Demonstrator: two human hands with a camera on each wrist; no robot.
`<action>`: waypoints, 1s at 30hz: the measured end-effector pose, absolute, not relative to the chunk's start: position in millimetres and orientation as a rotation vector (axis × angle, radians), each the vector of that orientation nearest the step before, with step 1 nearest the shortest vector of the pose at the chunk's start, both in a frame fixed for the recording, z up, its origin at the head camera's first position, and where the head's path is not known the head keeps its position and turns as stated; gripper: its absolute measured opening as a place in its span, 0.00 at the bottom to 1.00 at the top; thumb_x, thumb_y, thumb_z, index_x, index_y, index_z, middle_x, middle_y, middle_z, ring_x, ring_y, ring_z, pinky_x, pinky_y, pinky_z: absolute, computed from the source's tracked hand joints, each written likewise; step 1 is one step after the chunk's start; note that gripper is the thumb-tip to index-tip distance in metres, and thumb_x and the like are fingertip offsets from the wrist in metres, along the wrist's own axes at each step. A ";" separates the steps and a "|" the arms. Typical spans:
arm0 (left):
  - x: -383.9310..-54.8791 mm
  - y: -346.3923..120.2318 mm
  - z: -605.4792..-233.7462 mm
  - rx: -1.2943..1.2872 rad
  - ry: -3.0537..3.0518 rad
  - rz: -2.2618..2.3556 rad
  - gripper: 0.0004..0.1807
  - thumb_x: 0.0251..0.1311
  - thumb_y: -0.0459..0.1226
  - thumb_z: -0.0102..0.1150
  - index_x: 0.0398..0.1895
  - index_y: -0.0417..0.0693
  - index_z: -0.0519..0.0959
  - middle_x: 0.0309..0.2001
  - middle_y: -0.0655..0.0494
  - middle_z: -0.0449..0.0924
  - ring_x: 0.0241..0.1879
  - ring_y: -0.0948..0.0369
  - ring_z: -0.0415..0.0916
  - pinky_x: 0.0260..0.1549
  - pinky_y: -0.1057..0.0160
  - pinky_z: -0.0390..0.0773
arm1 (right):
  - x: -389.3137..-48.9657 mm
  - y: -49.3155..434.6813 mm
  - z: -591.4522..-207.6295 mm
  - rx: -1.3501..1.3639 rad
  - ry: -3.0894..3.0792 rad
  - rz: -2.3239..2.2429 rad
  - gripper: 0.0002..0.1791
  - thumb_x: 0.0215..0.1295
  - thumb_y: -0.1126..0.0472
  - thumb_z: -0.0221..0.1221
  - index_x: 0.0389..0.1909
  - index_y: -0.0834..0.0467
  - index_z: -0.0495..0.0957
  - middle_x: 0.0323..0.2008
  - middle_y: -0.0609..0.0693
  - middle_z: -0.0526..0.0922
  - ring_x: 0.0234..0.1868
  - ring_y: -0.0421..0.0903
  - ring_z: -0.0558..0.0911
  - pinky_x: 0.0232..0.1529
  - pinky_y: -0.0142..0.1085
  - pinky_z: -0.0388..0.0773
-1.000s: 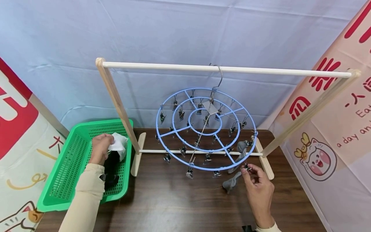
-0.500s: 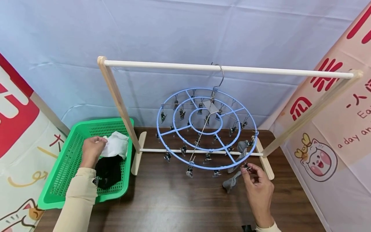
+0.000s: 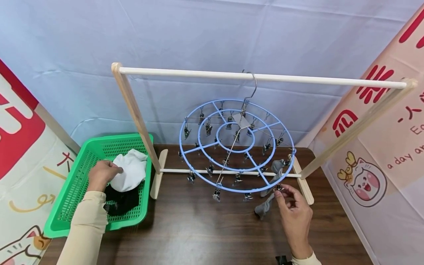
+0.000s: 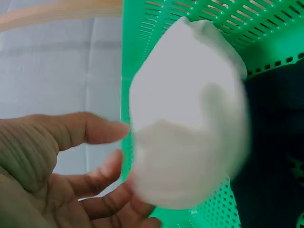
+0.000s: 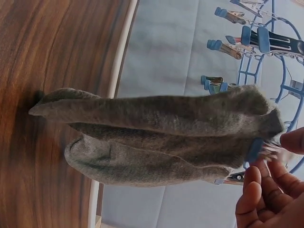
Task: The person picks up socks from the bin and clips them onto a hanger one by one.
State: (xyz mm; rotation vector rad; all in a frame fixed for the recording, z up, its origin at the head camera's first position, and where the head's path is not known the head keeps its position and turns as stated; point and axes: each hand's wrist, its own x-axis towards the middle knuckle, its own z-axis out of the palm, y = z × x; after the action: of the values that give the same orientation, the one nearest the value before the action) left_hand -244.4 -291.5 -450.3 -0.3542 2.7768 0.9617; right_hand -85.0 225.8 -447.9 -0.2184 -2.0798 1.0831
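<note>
In the head view my left hand (image 3: 103, 174) is over the green basket (image 3: 49, 232), at the left edge of a white sock (image 3: 130, 171). The left wrist view shows its thumb apart from the fingers, fingertips against the blurred edge of the white cloth (image 4: 185, 109). A black cloth (image 3: 124, 202) lies beneath in the basket. On the right, my right hand (image 3: 294, 215) pinches a metal clip with blue tips (image 5: 255, 149) at the rim of the round blue hanger (image 3: 212, 187). Grey socks (image 5: 156, 114) hang there, their upper end at that clip.
The hanger hooks over the white bar (image 3: 185, 74) of a wooden rack (image 3: 132, 110). Several clips dangle from its rings. The rack stands on a dark wooden table (image 3: 185, 232), with the basket beside its left leg. A pale cloth backdrop (image 3: 198, 36) stands behind.
My left hand has moved left and a little down, and its fingers have parted. The white sock, earlier bunched in that hand, is spread over the basket. My right hand stays at the clip.
</note>
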 end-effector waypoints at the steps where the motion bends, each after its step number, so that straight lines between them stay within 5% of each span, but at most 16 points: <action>1: -245.6 -290.8 -451.1 -0.332 2.749 0.959 0.12 0.59 0.39 0.59 0.22 0.40 0.76 0.22 0.50 0.75 0.24 0.51 0.72 0.23 0.56 0.70 | -84.6 224.7 -446.1 -0.214 -2.076 1.090 0.12 0.54 0.75 0.66 0.41 0.66 0.82 0.31 0.55 0.84 0.30 0.28 0.77 0.26 0.18 0.67; 6: -248.9 -284.1 -457.2 -0.231 2.608 0.982 0.19 0.61 0.42 0.59 0.42 0.32 0.75 0.48 0.31 0.73 0.45 0.39 0.74 0.36 0.48 0.75 | -79.2 215.2 -431.0 -0.203 -2.053 1.108 0.10 0.53 0.78 0.64 0.37 0.71 0.81 0.30 0.60 0.83 0.30 0.29 0.77 0.25 0.18 0.66; 11: -255.1 -276.2 -461.6 -0.186 2.559 0.943 0.30 0.62 0.45 0.58 0.56 0.29 0.68 0.62 0.25 0.58 0.55 0.33 0.64 0.42 0.43 0.72 | -76.9 217.0 -438.2 -0.181 -2.054 1.113 0.06 0.52 0.78 0.66 0.29 0.67 0.81 0.24 0.48 0.80 0.23 0.29 0.73 0.23 0.19 0.66; 20: -272.8 -265.6 -473.6 -0.141 2.547 0.947 0.33 0.60 0.46 0.59 0.60 0.30 0.66 0.61 0.27 0.61 0.55 0.35 0.65 0.44 0.42 0.71 | -70.9 198.3 -444.6 0.159 -2.025 1.551 0.14 0.52 0.84 0.61 0.41 0.73 0.79 0.29 0.57 0.84 0.25 0.36 0.81 0.23 0.24 0.74; 27: -281.1 -256.8 -479.6 -0.148 2.534 1.060 0.29 0.63 0.43 0.59 0.59 0.30 0.68 0.62 0.28 0.61 0.57 0.35 0.64 0.48 0.40 0.69 | -76.3 195.2 -452.4 0.445 -2.158 1.496 0.29 0.43 0.89 0.56 0.52 0.75 0.74 0.44 0.48 0.84 0.22 0.40 0.81 0.22 0.25 0.74; 30: -283.9 -254.5 -481.0 -0.147 2.538 1.062 0.29 0.63 0.42 0.59 0.60 0.29 0.69 0.63 0.28 0.60 0.58 0.34 0.63 0.49 0.39 0.69 | -78.3 192.0 -453.0 0.492 -2.183 1.503 0.31 0.44 0.88 0.58 0.54 0.74 0.72 0.46 0.53 0.83 0.21 0.41 0.81 0.22 0.27 0.75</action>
State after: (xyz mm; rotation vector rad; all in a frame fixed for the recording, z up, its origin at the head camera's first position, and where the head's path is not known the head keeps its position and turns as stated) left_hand -283.9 -254.5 -481.0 -0.1471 2.5380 1.0622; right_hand -78.3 192.0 -453.0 0.4925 -2.1831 1.5030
